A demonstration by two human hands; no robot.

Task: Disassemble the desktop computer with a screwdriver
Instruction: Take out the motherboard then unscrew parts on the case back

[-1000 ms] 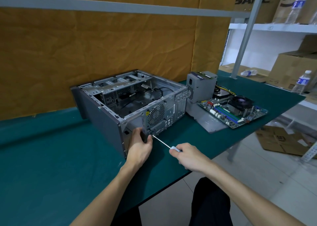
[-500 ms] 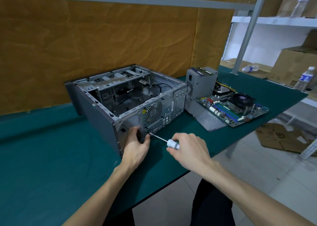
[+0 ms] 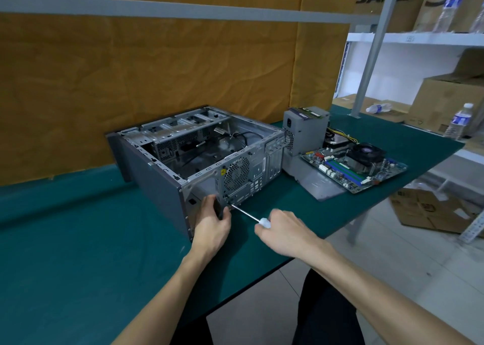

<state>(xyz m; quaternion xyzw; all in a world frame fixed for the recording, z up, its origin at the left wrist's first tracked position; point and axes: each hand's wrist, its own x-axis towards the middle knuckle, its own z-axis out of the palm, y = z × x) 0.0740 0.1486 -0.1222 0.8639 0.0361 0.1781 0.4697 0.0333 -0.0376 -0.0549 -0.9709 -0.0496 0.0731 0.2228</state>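
Observation:
An open grey computer case (image 3: 157, 184) lies on its side on the green table (image 3: 78, 253), its rear panel with a round fan grille (image 3: 237, 173) facing me. My right hand (image 3: 285, 233) grips the white handle of a screwdriver (image 3: 246, 215), whose tip meets the rear panel's lower edge near the fan grille. My left hand (image 3: 210, 222) holds the case's lower rear corner, fingers curled round the panel edge beside the tip. The screw itself is too small to make out.
To the right of the case stand a grey power supply (image 3: 305, 129), a loose metal side panel (image 3: 318, 184) and a motherboard (image 3: 353, 165) with a black fan. Shelves with cardboard boxes and water bottles (image 3: 458, 122) fill the right. The table edge runs just under my hands.
My right hand has come closer to the case with the screwdriver, its tip staying at the rear panel. My left hand stays on the corner. My view has shifted slightly.

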